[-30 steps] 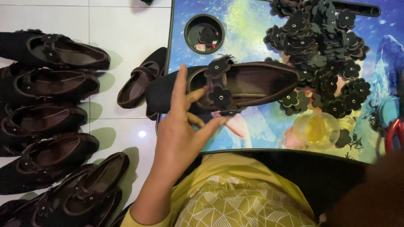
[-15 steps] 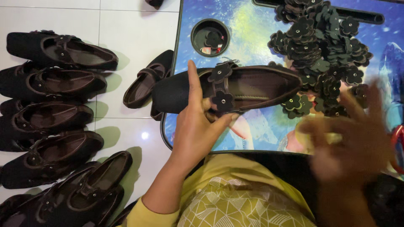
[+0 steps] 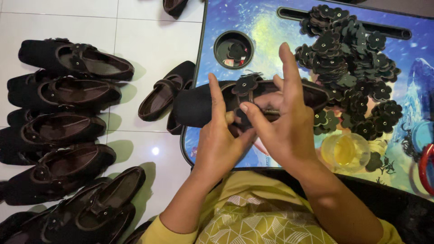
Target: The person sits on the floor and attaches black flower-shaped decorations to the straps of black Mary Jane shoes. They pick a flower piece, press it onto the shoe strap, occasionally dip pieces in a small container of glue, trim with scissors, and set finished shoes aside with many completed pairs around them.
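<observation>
Black shoe (image 3: 199, 106): lies sideways across the left edge of the blue picture-printed table (image 3: 271, 27), toe overhanging toward the floor, a black flower trim (image 3: 244, 84) on its strap

Left hand (image 3: 219, 147): under and against the shoe's near side, forefinger raised along the upper, thumb pressed to the strap area; holds the shoe

Right hand (image 3: 282, 124): laid over the shoe's opening, hiding its middle; fingers spread upward, thumb and forefinger tip meeting the left thumb at the strap; what they pinch cannot be made out

Heap of black flower trims (image 3: 350, 63): on the table just beyond the right hand, spreading to the right

Round black cup recess (image 3: 233, 49): in the table top, beyond the shoe, a few small pieces inside

Clear container of yellow liquid (image 3: 346, 151): on the table, right of the right wrist

Red ring-shaped object (image 3: 425, 162): at the right edge, partly cut off

Rows of finished black shoes (image 3: 68, 99): on the white tiled floor (image 3: 153, 40), left of the table, well apart from the hands

One loose pair of shoes (image 3: 162, 95): on the floor just beside the table edge
</observation>
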`<act>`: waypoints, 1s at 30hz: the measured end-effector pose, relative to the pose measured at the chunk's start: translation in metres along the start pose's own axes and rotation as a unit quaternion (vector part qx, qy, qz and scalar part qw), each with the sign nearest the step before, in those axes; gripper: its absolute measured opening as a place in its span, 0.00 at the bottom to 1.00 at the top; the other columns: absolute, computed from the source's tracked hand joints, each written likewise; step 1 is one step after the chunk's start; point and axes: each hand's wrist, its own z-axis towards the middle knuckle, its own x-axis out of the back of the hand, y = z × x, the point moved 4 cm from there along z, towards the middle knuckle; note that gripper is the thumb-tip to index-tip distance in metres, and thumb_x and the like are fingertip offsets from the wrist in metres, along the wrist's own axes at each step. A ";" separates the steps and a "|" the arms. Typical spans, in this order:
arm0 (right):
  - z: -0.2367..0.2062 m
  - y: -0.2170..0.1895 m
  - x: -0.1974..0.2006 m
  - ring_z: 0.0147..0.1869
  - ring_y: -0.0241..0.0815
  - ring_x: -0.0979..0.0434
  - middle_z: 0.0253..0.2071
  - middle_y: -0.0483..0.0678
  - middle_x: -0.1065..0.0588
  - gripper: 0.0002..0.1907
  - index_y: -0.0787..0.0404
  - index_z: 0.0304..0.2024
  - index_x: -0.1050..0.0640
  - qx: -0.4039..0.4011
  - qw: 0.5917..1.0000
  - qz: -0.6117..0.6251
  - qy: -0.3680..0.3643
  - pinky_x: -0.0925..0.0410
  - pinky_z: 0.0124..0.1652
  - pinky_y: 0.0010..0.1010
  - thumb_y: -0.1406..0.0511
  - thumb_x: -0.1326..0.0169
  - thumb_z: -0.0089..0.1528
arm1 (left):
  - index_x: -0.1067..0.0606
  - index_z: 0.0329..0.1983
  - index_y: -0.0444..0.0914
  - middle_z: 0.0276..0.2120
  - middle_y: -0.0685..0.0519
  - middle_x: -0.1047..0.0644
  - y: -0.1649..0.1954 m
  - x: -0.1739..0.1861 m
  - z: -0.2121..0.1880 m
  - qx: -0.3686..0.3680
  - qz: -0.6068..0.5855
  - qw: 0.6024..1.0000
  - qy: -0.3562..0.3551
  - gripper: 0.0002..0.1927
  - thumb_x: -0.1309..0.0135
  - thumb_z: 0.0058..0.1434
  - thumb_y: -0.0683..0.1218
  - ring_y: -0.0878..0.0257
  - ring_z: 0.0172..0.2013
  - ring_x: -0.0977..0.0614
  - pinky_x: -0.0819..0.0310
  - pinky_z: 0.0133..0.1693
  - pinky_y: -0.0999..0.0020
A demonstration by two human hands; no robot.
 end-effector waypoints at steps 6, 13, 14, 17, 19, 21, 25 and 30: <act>-0.008 -0.008 0.021 0.52 0.46 0.17 0.49 0.50 0.22 0.56 0.64 0.78 0.58 0.060 0.993 -0.106 0.004 0.45 0.74 0.51 0.70 0.34 0.60 | 0.75 0.78 0.39 0.30 0.54 0.18 0.008 0.017 -0.001 -0.044 -0.011 0.999 0.009 0.74 0.27 0.48 0.50 0.65 0.26 0.16 0.21 0.31 0.70; -0.043 -0.016 0.052 0.60 0.48 0.19 0.56 0.49 0.25 0.60 0.63 0.79 0.60 0.061 0.990 -0.118 -0.043 0.54 0.77 0.59 0.68 0.33 0.57 | 0.69 0.83 0.40 0.25 0.56 0.25 0.002 0.069 0.025 -0.086 -0.006 0.996 -0.022 0.70 0.33 0.54 0.62 0.70 0.26 0.26 0.31 0.32 0.74; -0.046 -0.013 0.049 0.60 0.48 0.19 0.61 0.54 0.29 0.60 0.63 0.78 0.59 0.043 0.995 -0.088 -0.031 0.44 0.70 0.52 0.69 0.32 0.56 | 0.67 0.85 0.40 0.25 0.55 0.27 0.000 0.068 0.031 -0.121 -0.031 0.991 -0.044 0.66 0.36 0.59 0.63 0.70 0.28 0.28 0.32 0.35 0.74; -0.053 -0.005 0.036 0.60 0.47 0.19 0.69 0.64 0.36 0.60 0.63 0.77 0.58 0.020 0.999 -0.036 0.000 0.25 0.55 0.37 0.73 0.31 0.54 | 0.63 0.86 0.40 0.29 0.58 0.23 -0.010 0.056 0.046 -0.146 -0.220 0.948 -0.179 0.60 0.40 0.66 0.66 0.70 0.33 0.24 0.26 0.42 0.74; -0.053 -0.003 0.028 0.60 0.47 0.20 0.65 0.65 0.32 0.61 0.63 0.76 0.59 0.045 0.997 -0.064 0.020 0.25 0.54 0.35 0.75 0.30 0.54 | 0.57 0.85 0.40 0.31 0.58 0.24 -0.019 0.059 0.049 -0.147 -0.206 0.956 -0.148 0.56 0.42 0.67 0.66 0.72 0.30 0.29 0.34 0.37 0.76; -0.047 -0.004 0.022 0.60 0.44 0.20 0.58 0.57 0.26 0.61 0.61 0.79 0.59 0.084 0.993 -0.085 0.024 0.26 0.58 0.34 0.74 0.30 0.58 | 0.52 0.84 0.40 0.31 0.58 0.24 -0.023 0.062 0.050 -0.132 -0.159 0.973 -0.104 0.53 0.43 0.64 0.66 0.71 0.28 0.33 0.38 0.34 0.76; -0.033 -0.008 0.003 0.58 0.48 0.20 0.55 0.57 0.23 0.59 0.62 0.78 0.57 0.159 0.982 -0.097 0.023 0.27 0.58 0.34 0.71 0.29 0.60 | 0.45 0.81 0.40 0.41 0.56 0.19 -0.010 0.074 0.026 -0.213 0.071 0.973 0.044 0.55 0.34 0.56 0.63 0.62 0.34 0.28 0.33 0.42 0.68; -0.022 -0.005 -0.017 0.50 0.50 0.19 0.52 0.55 0.21 0.49 0.70 0.77 0.50 0.225 0.951 -0.207 0.046 0.27 0.48 0.34 0.74 0.33 0.63 | 0.35 0.73 0.40 0.55 0.50 0.20 0.012 0.059 -0.003 -0.305 0.214 0.919 0.128 0.39 0.33 0.60 0.52 0.51 0.54 0.21 0.27 0.57 0.60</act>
